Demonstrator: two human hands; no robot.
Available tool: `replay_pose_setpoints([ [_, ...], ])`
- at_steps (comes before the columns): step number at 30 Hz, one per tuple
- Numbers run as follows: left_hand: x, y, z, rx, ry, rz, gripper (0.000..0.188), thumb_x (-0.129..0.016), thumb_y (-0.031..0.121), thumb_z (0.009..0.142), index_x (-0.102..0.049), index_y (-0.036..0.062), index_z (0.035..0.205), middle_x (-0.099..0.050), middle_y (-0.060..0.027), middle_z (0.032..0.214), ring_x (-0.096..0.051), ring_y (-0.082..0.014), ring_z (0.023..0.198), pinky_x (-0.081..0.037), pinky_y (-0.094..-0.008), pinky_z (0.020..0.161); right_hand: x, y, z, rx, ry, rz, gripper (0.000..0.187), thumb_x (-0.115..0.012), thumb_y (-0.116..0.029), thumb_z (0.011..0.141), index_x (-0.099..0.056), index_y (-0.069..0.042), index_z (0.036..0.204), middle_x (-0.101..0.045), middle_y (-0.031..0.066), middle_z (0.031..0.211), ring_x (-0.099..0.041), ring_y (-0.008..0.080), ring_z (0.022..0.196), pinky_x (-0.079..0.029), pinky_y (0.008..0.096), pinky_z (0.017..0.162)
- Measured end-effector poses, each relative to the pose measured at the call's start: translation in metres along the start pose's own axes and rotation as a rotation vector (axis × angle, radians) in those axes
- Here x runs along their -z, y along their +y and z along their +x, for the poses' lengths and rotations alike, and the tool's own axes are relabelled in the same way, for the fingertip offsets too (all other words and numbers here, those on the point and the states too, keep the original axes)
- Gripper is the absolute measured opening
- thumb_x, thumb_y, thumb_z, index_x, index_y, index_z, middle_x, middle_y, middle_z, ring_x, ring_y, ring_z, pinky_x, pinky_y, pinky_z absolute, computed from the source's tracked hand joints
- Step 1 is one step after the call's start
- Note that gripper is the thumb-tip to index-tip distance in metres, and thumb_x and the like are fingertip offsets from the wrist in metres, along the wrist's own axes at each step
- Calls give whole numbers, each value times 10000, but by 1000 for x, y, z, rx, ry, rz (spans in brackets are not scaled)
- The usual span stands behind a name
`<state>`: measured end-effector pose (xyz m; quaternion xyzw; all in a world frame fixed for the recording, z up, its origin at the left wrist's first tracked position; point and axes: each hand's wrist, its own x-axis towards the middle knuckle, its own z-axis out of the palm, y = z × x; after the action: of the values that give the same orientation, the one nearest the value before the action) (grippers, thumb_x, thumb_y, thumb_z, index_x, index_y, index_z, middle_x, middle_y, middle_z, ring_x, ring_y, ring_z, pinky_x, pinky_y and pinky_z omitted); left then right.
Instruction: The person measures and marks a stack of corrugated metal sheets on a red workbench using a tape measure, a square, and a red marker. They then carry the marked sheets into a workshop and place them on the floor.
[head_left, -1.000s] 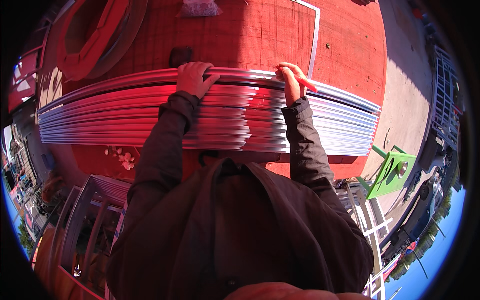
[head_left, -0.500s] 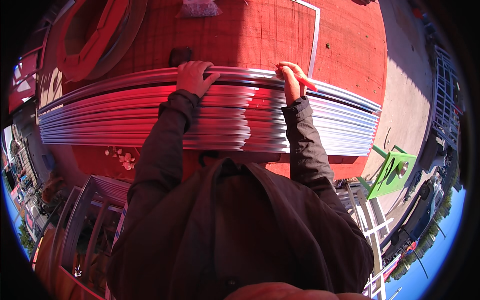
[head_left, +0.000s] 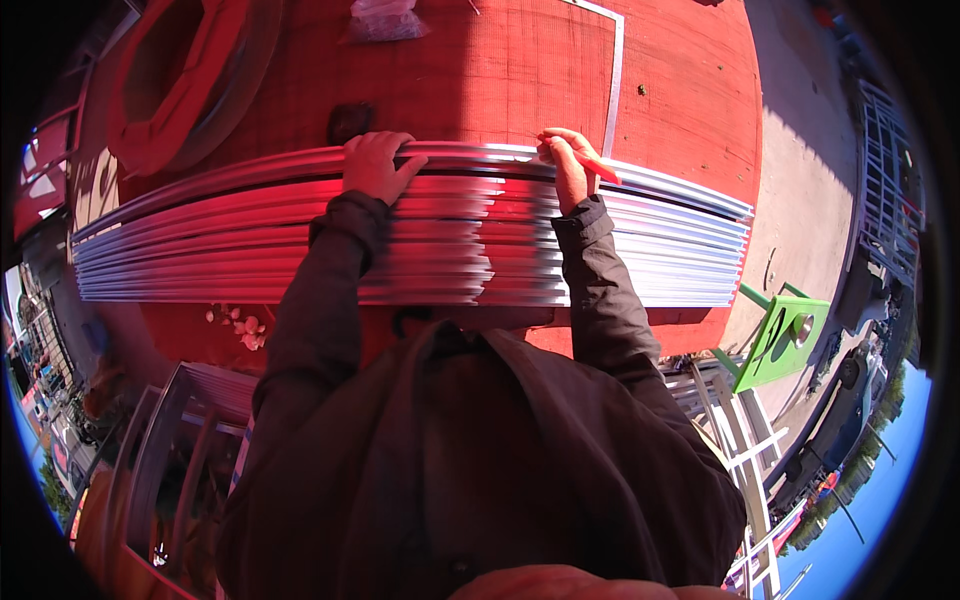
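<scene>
Little has moved since the earlier frame beyond a slight shift of the whole view; hands and bars keep their arrangement. The far bar [head_left: 470,154] lies on the red tabletop [head_left: 690,120], its long axis running left to right across the person's front, with a dark gap between it and the near bars [head_left: 430,255]. Neither hand is nearer to it: both are at it, the left hand [head_left: 374,167] left of its middle, the right hand [head_left: 570,168] right of it. Both forearms reach far over the near bars and slant inward. The left hand lies palm down over the bar, thumb spread wide toward the right; I cannot tell whether it grips. The right hand is closed narrowly around a red pen [head_left: 605,173], held above the bar.
</scene>
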<state>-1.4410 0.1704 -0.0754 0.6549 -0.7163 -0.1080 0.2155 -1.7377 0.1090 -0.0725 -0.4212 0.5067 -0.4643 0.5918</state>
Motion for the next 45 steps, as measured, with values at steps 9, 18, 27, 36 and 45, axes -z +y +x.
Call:
replay_pose_setpoints([
  [9, -1, 1, 1, 9, -28, 31, 340, -689, 388, 819, -660, 127, 1035, -668, -35, 998, -589, -249, 994, -375, -403, 943, 1, -1, -1, -15, 7, 15, 184, -574, -84, 912, -623, 21, 1055, -682, 106, 953, -637, 139, 818, -520, 275, 768],
  [18, 0, 2, 1, -1, -17, 32, 340, -697, 393, 811, -654, 130, 1021, -665, -30, 992, -586, -239, 997, -365, -404, 951, 0, -2, -1, -24, 15, -18, 193, -563, -103, 921, -632, 15, 1058, -683, 84, 916, -629, 125, 793, -505, 258, 753],
  [27, -1, 1, 0, -24, 8, 30, 332, -693, 381, 821, -656, 130, 1033, -670, -40, 996, -598, -253, 983, -386, -409, 927, -2, -4, 0, -52, 26, -9, 194, -573, -122, 925, -628, 23, 1043, -682, 96, 918, -628, 130, 780, -511, 262, 733],
  [36, 1, 1, 1, -11, -7, 22, 333, -685, 385, 832, -662, 117, 1029, -675, -46, 987, -598, -260, 989, -389, -407, 929, -2, -5, 1, -53, 21, -19, 205, -575, -122, 918, -627, 33, 1042, -683, 106, 922, -628, 135, 792, -515, 266, 737],
  [45, 2, 1, 5, -10, -15, 29, 348, -673, 401, 841, -663, 113, 1036, -674, -50, 985, -597, -263, 986, -386, -407, 926, 0, -2, 6, -22, 2, -11, 198, -573, -127, 932, -621, 20, 1056, -676, 89, 894, -623, 131, 785, -495, 265, 755],
])
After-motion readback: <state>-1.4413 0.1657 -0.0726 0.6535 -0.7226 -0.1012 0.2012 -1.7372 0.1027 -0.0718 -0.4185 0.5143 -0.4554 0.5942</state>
